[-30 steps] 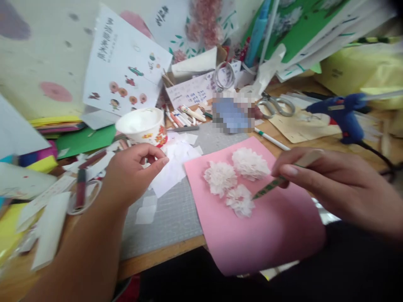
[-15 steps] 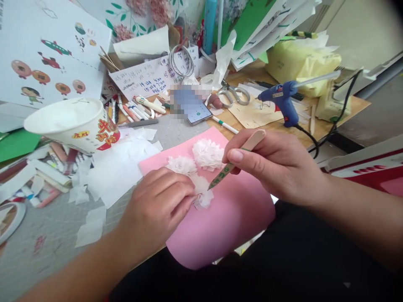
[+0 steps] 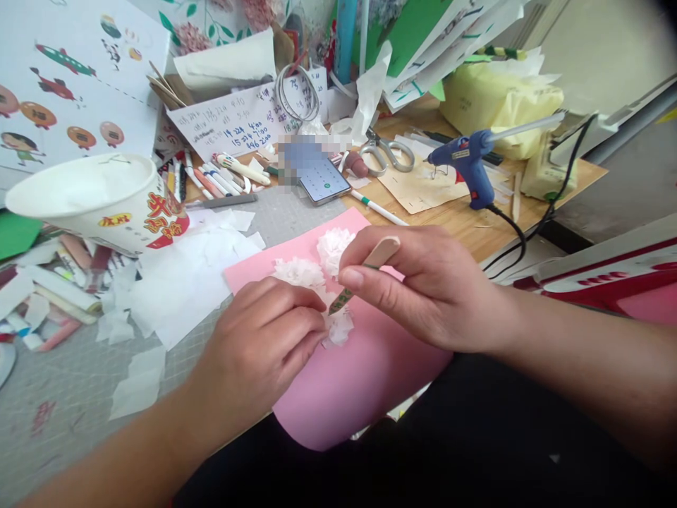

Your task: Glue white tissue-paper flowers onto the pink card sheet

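My right hand (image 3: 423,289) is closed around a flat wooden craft stick (image 3: 385,251), its pointed, green-marked tip angled down to the left. That tip meets the fingertips of my left hand (image 3: 269,328), which pinch the edge of some white tissue paper (image 3: 338,329). Under both hands lies a pink sheet of paper (image 3: 354,388), its near part curving down over the table edge. Two ruffled white tissue flowers, one at the left (image 3: 299,272) and a rounder one (image 3: 333,248), sit on the sheet beyond my fingers. My left fingertips partly cover the tissue they hold.
A paper bowl (image 3: 95,204) stands at the left, beside loose markers (image 3: 63,296) and white paper scraps (image 3: 195,282). Farther back are a phone (image 3: 320,173), scissors (image 3: 388,155) and a blue glue gun (image 3: 465,162) with its cord trailing right.
My right hand has moved left, bringing the stick's tip up to my left fingertips. The view has shifted slightly to the right.
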Demonstrator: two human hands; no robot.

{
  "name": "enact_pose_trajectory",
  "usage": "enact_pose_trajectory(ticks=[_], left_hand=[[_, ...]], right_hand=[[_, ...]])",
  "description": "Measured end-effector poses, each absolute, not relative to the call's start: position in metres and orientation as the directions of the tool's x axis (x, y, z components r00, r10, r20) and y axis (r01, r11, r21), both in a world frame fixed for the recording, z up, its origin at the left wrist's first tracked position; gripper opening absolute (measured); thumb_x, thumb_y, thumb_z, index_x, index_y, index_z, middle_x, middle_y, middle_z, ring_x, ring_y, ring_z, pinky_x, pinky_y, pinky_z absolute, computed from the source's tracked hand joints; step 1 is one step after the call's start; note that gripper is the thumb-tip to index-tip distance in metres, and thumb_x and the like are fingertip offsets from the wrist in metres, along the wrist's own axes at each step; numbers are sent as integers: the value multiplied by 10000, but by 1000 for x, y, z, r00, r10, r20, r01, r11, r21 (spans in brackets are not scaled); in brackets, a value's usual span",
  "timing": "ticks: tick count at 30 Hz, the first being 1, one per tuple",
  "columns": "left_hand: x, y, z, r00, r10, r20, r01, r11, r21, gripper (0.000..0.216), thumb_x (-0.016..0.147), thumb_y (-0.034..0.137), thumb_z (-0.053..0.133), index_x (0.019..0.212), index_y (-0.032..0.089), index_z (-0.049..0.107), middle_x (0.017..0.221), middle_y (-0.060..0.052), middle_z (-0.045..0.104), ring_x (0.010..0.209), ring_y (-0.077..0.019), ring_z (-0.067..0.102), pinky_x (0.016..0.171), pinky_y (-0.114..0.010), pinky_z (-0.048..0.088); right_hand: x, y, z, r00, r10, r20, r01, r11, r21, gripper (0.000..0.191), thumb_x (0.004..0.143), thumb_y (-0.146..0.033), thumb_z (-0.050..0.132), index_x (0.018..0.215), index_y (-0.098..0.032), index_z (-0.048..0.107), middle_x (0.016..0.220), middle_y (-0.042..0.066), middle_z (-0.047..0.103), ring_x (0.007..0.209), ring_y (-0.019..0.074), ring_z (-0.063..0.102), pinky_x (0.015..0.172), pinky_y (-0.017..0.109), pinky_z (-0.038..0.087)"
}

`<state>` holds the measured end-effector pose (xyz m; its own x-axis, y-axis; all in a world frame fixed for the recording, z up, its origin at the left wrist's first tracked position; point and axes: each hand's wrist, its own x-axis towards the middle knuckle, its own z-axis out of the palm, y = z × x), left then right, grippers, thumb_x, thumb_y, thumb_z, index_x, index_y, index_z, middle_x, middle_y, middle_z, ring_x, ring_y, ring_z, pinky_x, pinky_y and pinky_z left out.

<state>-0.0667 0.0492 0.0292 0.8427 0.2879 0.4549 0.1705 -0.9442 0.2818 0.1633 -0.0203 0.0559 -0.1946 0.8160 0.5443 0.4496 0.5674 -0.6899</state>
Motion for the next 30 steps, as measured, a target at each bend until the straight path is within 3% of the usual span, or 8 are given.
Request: enact_pose_trajectory(ticks=[5, 13, 20, 26, 30], left_hand=[[-69, 52, 27, 837, 320, 444, 210, -937, 279, 122, 1061, 197, 584, 996, 220, 684, 955, -13, 722, 904, -185, 669, 825, -363, 505], [-74, 56, 35, 799, 425, 425, 316, -899, 303, 146, 1019, 164, 542, 979, 254, 650, 971, 10, 750, 917, -201, 705, 840, -369, 523], [-73, 54, 27, 803, 402, 440, 262, -901, 345, 116, 1026, 223, 580, 1077, 284, 665, 1078, -15, 720, 1010, -226, 672, 911, -412, 493], [-73, 51, 22, 803, 377, 462, 235, -912, 336, 138, 1047, 250, 599, 1034, 321, 717, 1038, -6, 696, 970, -225, 654, 914, -444, 428], [-74, 49, 25, 810, 376, 450, 237, -912, 335, 173, 1023, 209, 599, 1001, 327, 724, 1020, -11, 700, 968, -233, 647, 900, -453, 421]], right_hand=[[160, -17, 56, -262, 812, 522, 542, 571, -616, 356, 1076, -285, 512, 734, -232, 431, 744, 0, 674, 659, 105, 581, 625, 252, 419], [154, -15, 56, -344, 847, 405, 610, 530, -589, 390, 1117, -387, 426, 780, -208, 505, 769, 46, 707, 669, 137, 603, 634, 277, 416], [152, -20, 52, -399, 747, 531, 545, 659, -518, 244, 1067, -217, 541, 837, -173, 611, 733, 31, 687, 664, 139, 610, 632, 267, 466], [164, -34, 60, -222, 735, 641, 379, 671, -637, 227, 974, -108, 651, 783, -208, 582, 771, 10, 702, 648, 109, 625, 625, 246, 517], [169, -36, 62, -114, 783, 612, 416, 597, -686, 263, 993, -142, 668, 753, -222, 597, 783, 6, 726, 653, 116, 650, 619, 263, 540]])
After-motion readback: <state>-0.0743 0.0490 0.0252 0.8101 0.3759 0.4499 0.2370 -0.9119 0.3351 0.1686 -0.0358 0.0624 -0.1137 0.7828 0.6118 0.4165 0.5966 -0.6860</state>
